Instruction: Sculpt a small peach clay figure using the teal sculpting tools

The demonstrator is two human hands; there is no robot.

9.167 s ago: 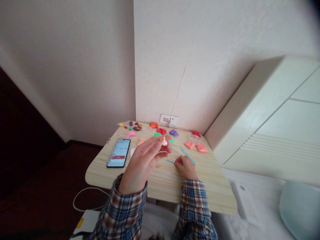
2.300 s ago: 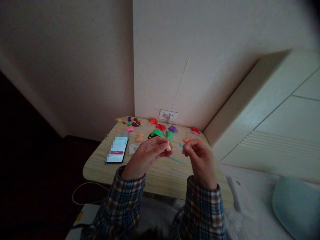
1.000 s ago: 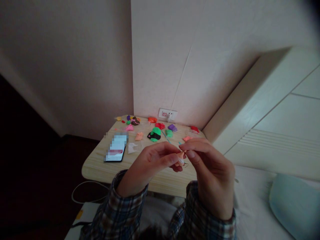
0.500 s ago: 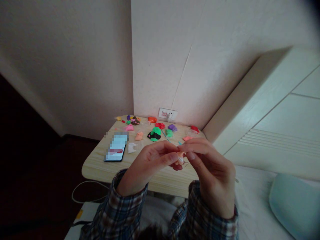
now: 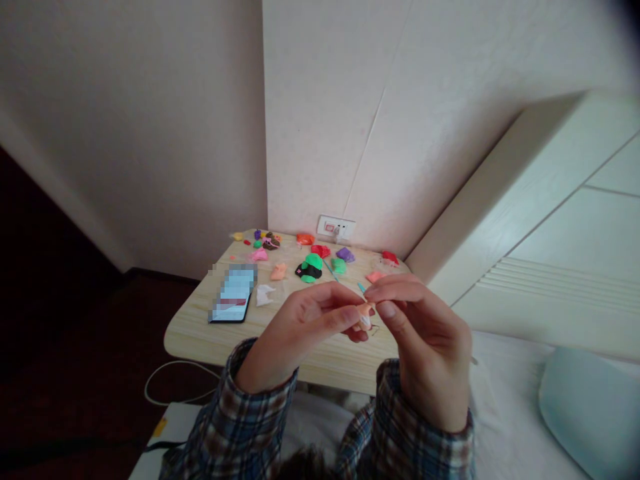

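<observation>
Between the thumb and fingers of my left hand [image 5: 320, 317] is a small clay piece [image 5: 365, 319], peach with a white patch. My right hand [image 5: 425, 333] pinches its upper right edge with thumb and forefinger, so the fingertips of both hands nearly meet. Fingers cover much of the piece. On the table beyond them sits a green and black clay figure [image 5: 309, 268]. A thin blue tool [image 5: 361, 288] shows just behind my right fingertips.
On the wooden table [image 5: 195, 337] a phone [image 5: 234, 295] lies at the left. White clay [image 5: 265, 295], peach clay [image 5: 279, 271], purple clay [image 5: 345, 255] and several other coloured lumps are spread around. A wall socket [image 5: 336, 227] is behind; a cable [image 5: 146, 387] loops at lower left.
Both hands have shifted very slightly to the right with the clay piece. More of its peach edge shows between the fingertips. The things on the table stay where they were.
</observation>
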